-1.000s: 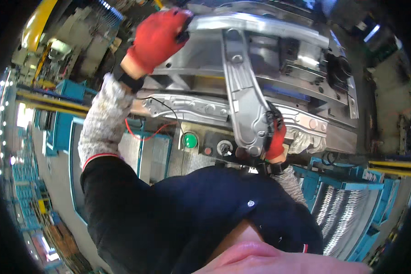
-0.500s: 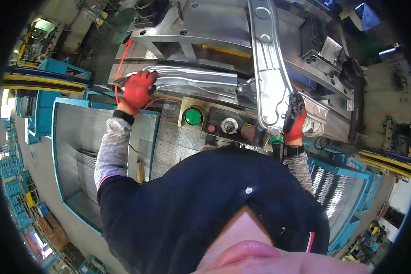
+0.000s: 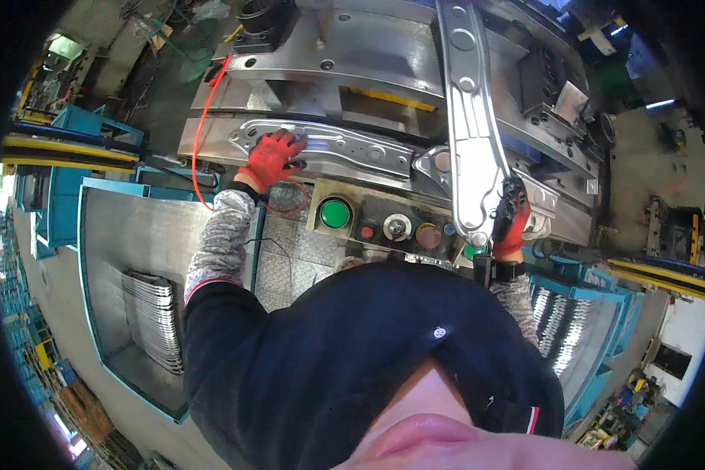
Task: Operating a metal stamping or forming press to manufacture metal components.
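Observation:
My left hand (image 3: 274, 158), in a red glove with dark fingertips, lies with fingers apart on a long stamped metal panel (image 3: 348, 149). That panel lies lengthwise on the near ledge of the machine, its holes and ridges facing up. My right hand (image 3: 511, 215), gloved alike, is closed on the near end of a second long stamped panel (image 3: 475, 149). This one points away from me over the machine bed and crosses in front of the first panel's right side. Part of another metal piece (image 3: 435, 166) shows between the two panels.
A control box with a green button (image 3: 334, 213) and several knobs sits before me. At left stands a blue-edged bin (image 3: 94, 274) with stacked metal parts (image 3: 153, 321); another blue rack (image 3: 619, 313) holds parts at right. An orange cable (image 3: 198, 149) hangs off the machine's left.
My left hand has moved right and its fingers have spread; the panel under it now shows its holed face. My right hand keeps hold of its panel, which has shifted slightly right in view.

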The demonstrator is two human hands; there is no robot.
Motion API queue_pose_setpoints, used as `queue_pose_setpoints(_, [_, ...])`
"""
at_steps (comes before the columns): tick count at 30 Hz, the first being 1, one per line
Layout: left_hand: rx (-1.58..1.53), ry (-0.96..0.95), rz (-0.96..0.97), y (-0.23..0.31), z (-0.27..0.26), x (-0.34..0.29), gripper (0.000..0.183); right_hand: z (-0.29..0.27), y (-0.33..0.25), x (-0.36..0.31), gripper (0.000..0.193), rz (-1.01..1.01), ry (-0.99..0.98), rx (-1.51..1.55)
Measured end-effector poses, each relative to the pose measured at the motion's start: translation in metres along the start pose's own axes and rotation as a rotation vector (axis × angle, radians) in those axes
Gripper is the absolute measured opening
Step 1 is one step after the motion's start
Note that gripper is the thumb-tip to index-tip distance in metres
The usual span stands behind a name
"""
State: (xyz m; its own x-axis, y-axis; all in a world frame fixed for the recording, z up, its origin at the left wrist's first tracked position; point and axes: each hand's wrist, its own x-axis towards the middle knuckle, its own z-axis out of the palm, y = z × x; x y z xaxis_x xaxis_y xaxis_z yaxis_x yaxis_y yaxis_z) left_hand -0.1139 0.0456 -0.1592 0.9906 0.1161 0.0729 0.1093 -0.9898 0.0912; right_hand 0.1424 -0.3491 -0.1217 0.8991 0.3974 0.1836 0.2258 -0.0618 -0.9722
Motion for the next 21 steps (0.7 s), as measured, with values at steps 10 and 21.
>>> queue_pose_setpoints(10, [-0.022, 0.148, -0.228, 0.019, 0.032, -0.008, 0.062, 0.010, -0.007, 0.000, 0.022, -0.002, -0.078, 0.124])
queue_pose_setpoints(21, [-0.113, 0.316, -0.046, 0.048, -0.019, 0.009, 0.064, 0.048, -0.074, 0.010, 0.027, -0.415, 0.031, 0.193])
